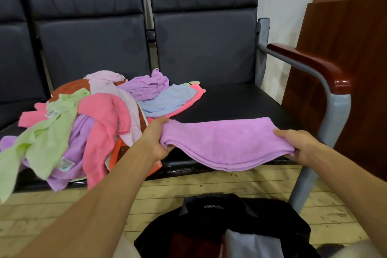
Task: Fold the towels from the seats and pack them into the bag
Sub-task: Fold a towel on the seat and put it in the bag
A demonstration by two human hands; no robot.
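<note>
Purple towel (226,142); black bag (219,222); black seats (230,100).

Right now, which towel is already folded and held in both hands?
The purple towel at the seat's front edge. The left hand and right hand grip its ends, layers doubled over; the others lie crumpled in the pile.

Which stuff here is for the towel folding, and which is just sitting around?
For the job:
- purple towel, held by the left hand and right hand
- towel pile on the seat
- black bag on the floor

Just around:
- wooden board leaning on the wall
- armrest
</note>
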